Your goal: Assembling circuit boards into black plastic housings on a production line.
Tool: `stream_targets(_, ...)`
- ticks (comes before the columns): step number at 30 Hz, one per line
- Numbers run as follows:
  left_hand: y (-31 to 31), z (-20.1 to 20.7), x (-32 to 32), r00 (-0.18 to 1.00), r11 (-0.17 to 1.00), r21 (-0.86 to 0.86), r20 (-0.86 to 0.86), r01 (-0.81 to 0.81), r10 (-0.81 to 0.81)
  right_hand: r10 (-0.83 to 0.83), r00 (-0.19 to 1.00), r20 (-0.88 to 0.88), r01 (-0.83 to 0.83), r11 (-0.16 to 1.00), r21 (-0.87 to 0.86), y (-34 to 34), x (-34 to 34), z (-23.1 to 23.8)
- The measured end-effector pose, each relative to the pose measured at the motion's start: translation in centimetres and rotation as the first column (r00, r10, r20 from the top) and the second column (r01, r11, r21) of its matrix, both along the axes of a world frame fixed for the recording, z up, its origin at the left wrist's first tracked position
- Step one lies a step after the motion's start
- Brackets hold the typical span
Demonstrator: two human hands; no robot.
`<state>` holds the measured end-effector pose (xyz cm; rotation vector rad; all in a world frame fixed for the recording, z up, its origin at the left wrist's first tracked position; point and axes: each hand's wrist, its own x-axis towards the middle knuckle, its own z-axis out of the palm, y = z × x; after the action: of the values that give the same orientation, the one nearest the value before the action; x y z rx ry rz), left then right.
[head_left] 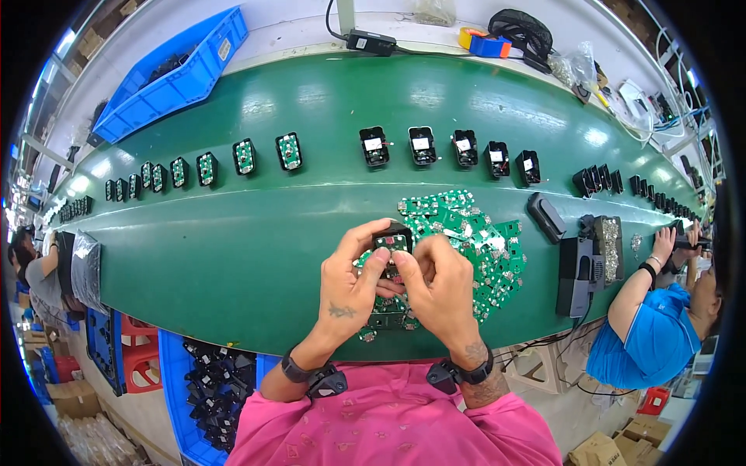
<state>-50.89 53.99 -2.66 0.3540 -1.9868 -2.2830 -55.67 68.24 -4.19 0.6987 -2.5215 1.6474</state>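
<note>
In front of my chest, my left hand is wrapped round a small black plastic housing with its open side up. A green circuit board sits at the housing's opening; how deep it is seated I cannot tell. Both thumbs press on the board from above. My right hand has its fingers curled against the board's right side, its fingertips partly hidden. Beyond and right of my hands spreads a loose pile of green circuit boards, some of them under my hands.
Housings with boards line the bench at left; housings with white labels stand mid-right. A grey-black device stands beside a screw tray. Blue bins flank the bench. A person in blue works at right.
</note>
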Motion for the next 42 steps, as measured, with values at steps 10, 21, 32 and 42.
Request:
stream_targets(10, 0.6, -2.1, -0.7, 0.986, 0.988, -0.075, -0.112, -0.136, 0.127, -0.046, 0.983, 0.178, 0.074, 0.985, -0.154, -1.8, 0.6, -0.7)
stream_targets(21, -0.5, 0.1, -0.5, 0.998, 0.998, 0.048, -0.050, -0.036, 0.039, -0.054, 0.998, 0.010, 0.055, 0.997, -0.062, 1.4, -0.9, 0.8)
stream_targets(32, 0.5, -1.0, -0.5, 0.943, 0.836, -0.495, -0.325, -0.237, 0.075, 0.100, 0.995, 0.023, -0.099, 0.994, -0.053, 1.2, -1.0, 1.5)
stream_targets(42, 0.6, 1.0, -0.6, 0.999, 0.999, 0.019, 0.010, 0.031, -0.032, -0.049, 0.992, -0.119, 0.055, 0.997, 0.048, 0.8, -1.0, 1.0)
